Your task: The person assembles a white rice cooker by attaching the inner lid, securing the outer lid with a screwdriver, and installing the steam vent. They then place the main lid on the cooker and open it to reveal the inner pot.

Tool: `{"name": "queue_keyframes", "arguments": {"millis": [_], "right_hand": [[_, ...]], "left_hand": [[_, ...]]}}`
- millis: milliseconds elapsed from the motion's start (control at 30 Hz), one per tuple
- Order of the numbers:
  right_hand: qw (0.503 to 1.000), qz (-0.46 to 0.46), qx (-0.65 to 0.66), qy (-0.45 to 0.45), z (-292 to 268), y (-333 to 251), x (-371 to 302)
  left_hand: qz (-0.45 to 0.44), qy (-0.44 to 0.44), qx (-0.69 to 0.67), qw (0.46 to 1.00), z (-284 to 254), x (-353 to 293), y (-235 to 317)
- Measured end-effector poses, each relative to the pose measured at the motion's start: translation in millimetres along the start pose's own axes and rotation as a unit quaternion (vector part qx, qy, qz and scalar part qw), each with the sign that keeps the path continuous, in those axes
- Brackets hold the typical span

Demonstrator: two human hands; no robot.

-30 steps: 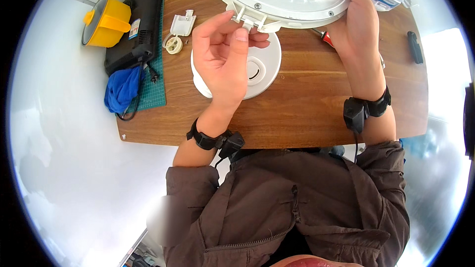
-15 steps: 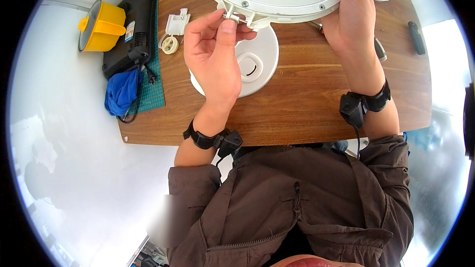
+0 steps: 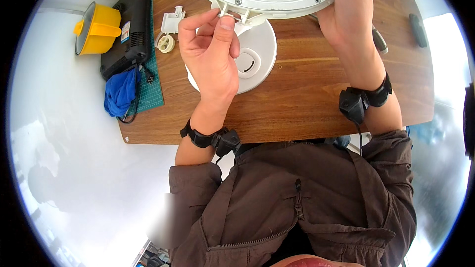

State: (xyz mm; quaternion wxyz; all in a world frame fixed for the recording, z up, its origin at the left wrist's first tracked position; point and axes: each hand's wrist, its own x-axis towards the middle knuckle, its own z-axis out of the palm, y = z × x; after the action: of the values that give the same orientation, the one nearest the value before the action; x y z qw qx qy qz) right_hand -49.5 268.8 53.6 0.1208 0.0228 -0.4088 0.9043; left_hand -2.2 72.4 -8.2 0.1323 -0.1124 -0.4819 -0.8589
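My right hand (image 3: pixel 349 15) grips the right side of a round white appliance lid (image 3: pixel 269 2), tilted up above the table with its metal inner plate facing me. Small screws show along the plate's rim. At the lid's near edge is a white hinge bracket (image 3: pixel 242 17). My left hand (image 3: pixel 210 44) is closed in a pinch at this bracket, thumb against index finger; what lies between the fingertips is too small to make out. Below, a white round cover (image 3: pixel 264 64) with an oval vent piece lies on the table, partly hidden by my left hand.
On the wooden table (image 3: pixel 316 99), left of my hand, lie a white plastic bracket and a small round cap (image 3: pixel 166 44). Further left are a green cutting mat (image 3: pixel 154 89), black appliance (image 3: pixel 129 34), yellow pot (image 3: pixel 101 28) and blue cloth (image 3: pixel 120 93). A dark-handled tool (image 3: pixel 417 30) lies right.
My left hand has shifted slightly left and up along the hinge bracket, its fingers drawing closer together. The lid has moved a little up and left with my right hand.
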Motion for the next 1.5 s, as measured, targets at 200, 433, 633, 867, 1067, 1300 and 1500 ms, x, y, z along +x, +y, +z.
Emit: {"name": "queue_keyframes", "arguments": {"millis": [200,433,633,867,1067,1300,1500], "right_hand": [[1.000,0.012,0.012,0.021,1.5,0.6,-1.8],[0.999,-0.005,0.011,0.035,2.5,1.6,-4.1],[0.998,-0.001,0.006,0.055,4.4,-0.9,-5.3],[0.998,-0.008,0.012,0.067,7.1,-0.1,-5.4],[0.999,-0.006,0.007,0.050,2.7,-0.4,-1.4],[0.998,0.002,-0.031,0.048,-9.0,1.9,1.7],[0.997,0.000,-0.052,0.058,-10.6,0.8,3.7]], "left_hand": [[0.042,-0.006,0.028,0.999,-0.8,-0.3,-3.0],[0.075,0.021,0.081,0.994,3.7,-2.1,-5.4],[0.118,0.018,0.111,0.987,4.3,-1.2,-10.9],[0.130,-0.004,0.200,0.971,5.7,-2.5,-5.2],[0.122,-0.018,0.140,0.982,6.7,-2.5,-7.0],[0.094,-0.021,0.121,0.988,6.4,-0.8,-5.6],[0.071,-0.024,0.074,0.994,11.5,-2.4,-5.3]]}}
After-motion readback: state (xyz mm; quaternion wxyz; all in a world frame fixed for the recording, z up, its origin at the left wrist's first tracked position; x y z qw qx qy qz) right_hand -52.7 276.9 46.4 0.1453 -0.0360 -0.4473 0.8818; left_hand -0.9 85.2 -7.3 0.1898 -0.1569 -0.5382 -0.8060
